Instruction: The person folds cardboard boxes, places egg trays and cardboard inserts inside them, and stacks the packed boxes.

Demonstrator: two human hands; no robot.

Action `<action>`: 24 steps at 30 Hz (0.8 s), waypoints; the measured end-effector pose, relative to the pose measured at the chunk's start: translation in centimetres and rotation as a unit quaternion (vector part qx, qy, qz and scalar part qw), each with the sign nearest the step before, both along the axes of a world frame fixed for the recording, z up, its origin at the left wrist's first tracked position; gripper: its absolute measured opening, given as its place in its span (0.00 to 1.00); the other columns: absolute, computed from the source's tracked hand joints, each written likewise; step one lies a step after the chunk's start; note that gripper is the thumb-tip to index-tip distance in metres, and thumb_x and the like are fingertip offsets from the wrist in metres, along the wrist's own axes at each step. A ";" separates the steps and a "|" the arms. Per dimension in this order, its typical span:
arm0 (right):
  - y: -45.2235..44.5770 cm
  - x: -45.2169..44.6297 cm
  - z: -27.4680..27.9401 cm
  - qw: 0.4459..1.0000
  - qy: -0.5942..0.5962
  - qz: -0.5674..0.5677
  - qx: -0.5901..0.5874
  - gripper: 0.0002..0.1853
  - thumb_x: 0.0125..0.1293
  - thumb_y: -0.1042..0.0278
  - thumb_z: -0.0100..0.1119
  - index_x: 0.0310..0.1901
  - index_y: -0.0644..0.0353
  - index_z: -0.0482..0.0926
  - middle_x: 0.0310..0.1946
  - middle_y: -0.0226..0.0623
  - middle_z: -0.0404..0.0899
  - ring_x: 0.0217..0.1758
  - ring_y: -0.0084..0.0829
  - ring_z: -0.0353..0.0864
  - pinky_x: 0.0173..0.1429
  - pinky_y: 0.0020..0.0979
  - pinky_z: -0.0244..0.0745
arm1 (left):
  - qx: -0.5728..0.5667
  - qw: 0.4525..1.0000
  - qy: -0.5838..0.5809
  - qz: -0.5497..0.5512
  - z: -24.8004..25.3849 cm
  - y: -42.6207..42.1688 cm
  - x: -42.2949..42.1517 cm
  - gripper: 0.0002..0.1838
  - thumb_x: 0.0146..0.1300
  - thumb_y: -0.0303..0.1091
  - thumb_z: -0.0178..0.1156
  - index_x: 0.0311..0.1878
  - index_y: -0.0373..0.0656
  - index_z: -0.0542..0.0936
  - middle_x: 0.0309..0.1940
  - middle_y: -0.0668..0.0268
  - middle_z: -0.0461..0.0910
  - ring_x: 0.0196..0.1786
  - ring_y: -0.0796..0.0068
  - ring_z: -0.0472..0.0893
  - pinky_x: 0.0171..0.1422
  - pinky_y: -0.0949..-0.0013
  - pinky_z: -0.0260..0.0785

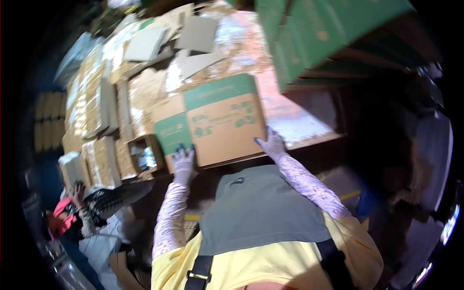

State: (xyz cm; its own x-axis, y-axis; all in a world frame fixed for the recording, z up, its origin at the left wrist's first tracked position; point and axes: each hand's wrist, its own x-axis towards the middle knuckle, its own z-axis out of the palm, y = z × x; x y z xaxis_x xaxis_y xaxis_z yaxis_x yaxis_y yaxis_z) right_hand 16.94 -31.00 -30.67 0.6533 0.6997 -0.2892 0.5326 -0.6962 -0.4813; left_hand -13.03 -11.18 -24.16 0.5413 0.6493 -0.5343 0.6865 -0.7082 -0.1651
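A brown and green printed cardboard box [227,130], which looks folded flat, lies on the worktable right in front of me. My left hand [183,162], in a pale glove with dark blue fingertips, rests with spread fingers on its near left part. At the near right corner is my right hand [273,145], gloved the same way. Its thumb points toward the cardboard and its fingers lie along the right edge, apart from the thumb. I cannot tell whether either hand presses on the box or only touches it.
A stack of green cardboard boxes [333,36] rises at the back right. Loose grey cardboard pieces [197,34] lie at the back. A small open box [145,153] with items inside stands left, near taped bundles [92,101]. Another person [72,212] works at lower left.
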 end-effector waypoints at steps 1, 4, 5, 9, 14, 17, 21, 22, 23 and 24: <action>1.3 -0.7 1.7 0.998 0.038 0.004 -0.049 0.46 0.53 0.35 0.64 0.64 0.65 0.66 0.52 0.55 0.74 0.56 0.53 0.73 0.62 0.48 0.67 | 0.057 0.995 -0.068 -0.050 -3.6 0.8 -3.4 0.65 0.35 0.45 0.79 0.76 0.46 0.49 0.72 0.39 0.50 0.71 0.37 0.58 0.71 0.46 0.58; 2.1 -2.2 -0.4 0.996 0.032 0.004 -0.082 0.46 0.54 0.37 0.64 0.67 0.61 0.63 0.55 0.57 0.70 0.58 0.56 0.70 0.62 0.49 0.66 | -0.039 0.996 -0.072 -0.028 -1.1 2.7 -4.9 0.59 0.41 0.40 0.77 0.75 0.44 0.51 0.71 0.42 0.54 0.70 0.39 0.60 0.71 0.51 0.61; 1.9 -3.0 -1.4 0.998 0.004 0.022 -0.057 0.47 0.55 0.38 0.64 0.69 0.60 0.61 0.57 0.58 0.69 0.59 0.57 0.70 0.63 0.48 0.66 | -0.060 0.996 -0.063 -0.025 -1.0 3.6 -5.6 0.58 0.42 0.40 0.76 0.75 0.43 0.52 0.71 0.42 0.54 0.70 0.39 0.60 0.72 0.52 0.61; 2.2 -1.6 -3.3 0.990 0.140 -0.011 -0.007 0.38 0.60 0.37 0.59 0.63 0.60 0.71 0.47 0.52 0.79 0.50 0.52 0.79 0.58 0.46 0.72 | -0.098 0.978 -0.084 -0.165 -2.6 6.8 -9.4 0.49 0.50 0.48 0.71 0.70 0.35 0.58 0.67 0.41 0.61 0.67 0.41 0.66 0.70 0.53 0.64; 4.7 4.9 15.8 0.775 0.506 -0.314 0.212 0.29 0.67 0.34 0.50 0.45 0.55 0.80 0.32 0.30 0.79 0.37 0.27 0.78 0.43 0.35 0.78 | 0.002 0.928 -0.306 -0.215 18.8 9.8 -6.5 0.16 0.60 0.44 0.63 0.43 0.44 0.76 0.32 0.61 0.79 0.34 0.62 0.82 0.33 0.62 0.75; 11.7 4.6 23.0 0.725 0.451 -0.284 0.436 0.30 0.66 0.33 0.52 0.43 0.58 0.77 0.33 0.32 0.78 0.31 0.28 0.78 0.40 0.36 0.80 | -0.015 0.928 -0.314 -0.200 27.2 12.4 -3.7 0.12 0.60 0.44 0.62 0.35 0.46 0.79 0.21 0.62 0.77 0.27 0.62 0.81 0.27 0.62 0.72; 22.8 1.4 24.6 0.936 -0.015 -0.123 0.330 0.15 0.61 0.60 0.69 0.25 0.57 0.75 0.18 0.23 0.71 0.19 0.18 0.67 0.25 0.26 0.66 | 0.022 0.939 -0.295 -0.178 24.5 14.0 -1.1 0.14 0.63 0.47 0.59 0.35 0.45 0.80 0.23 0.58 0.79 0.30 0.57 0.82 0.35 0.55 0.73; 22.2 1.3 24.2 0.900 0.108 -0.138 0.399 0.16 0.59 0.62 0.70 0.22 0.57 0.73 0.17 0.23 0.70 0.18 0.16 0.66 0.24 0.24 0.64 | 0.043 0.943 -0.314 -0.098 25.8 13.9 -1.4 0.17 0.63 0.51 0.57 0.33 0.46 0.81 0.25 0.58 0.80 0.31 0.56 0.82 0.38 0.54 0.72; 21.4 1.1 24.4 0.846 0.227 -0.140 0.462 0.17 0.58 0.64 0.71 0.20 0.57 0.72 0.15 0.22 0.69 0.18 0.15 0.65 0.23 0.22 0.62 | 0.069 0.948 -0.304 -0.070 26.1 14.6 -1.4 0.17 0.63 0.52 0.58 0.31 0.47 0.82 0.25 0.58 0.81 0.31 0.56 0.82 0.37 0.55 0.72; 20.0 1.3 25.3 0.875 0.188 -0.089 0.437 0.16 0.56 0.67 0.71 0.20 0.57 0.71 0.16 0.22 0.69 0.17 0.15 0.64 0.22 0.23 0.61 | 0.088 0.951 -0.294 -0.037 25.9 15.1 -1.7 0.18 0.62 0.52 0.58 0.30 0.48 0.82 0.25 0.59 0.81 0.31 0.57 0.82 0.37 0.56 0.72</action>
